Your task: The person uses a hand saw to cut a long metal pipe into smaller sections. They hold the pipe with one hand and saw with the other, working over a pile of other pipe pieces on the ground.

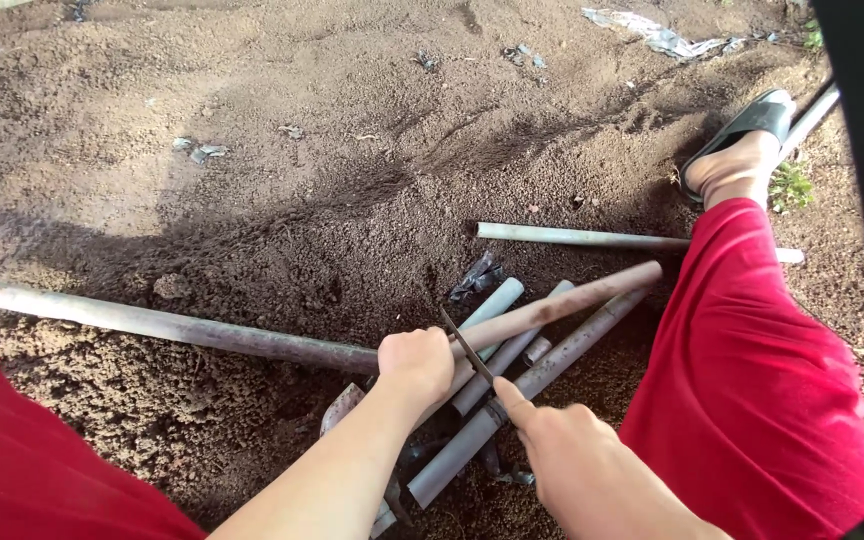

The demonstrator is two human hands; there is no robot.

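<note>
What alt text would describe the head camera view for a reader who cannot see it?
A person's left hand grips a grey pipe over a pile of pipe pieces while the right hand holds a thin saw blade across it. Red trousers frame the brown soil; a long pipe lies left.

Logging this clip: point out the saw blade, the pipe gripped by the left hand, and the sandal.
saw blade (467, 345), head view, middle of the thin blade.
gripped pipe (572, 300), head view, bare stretch past the left hand.
sandal (757, 118), head view, dark strap.
</note>
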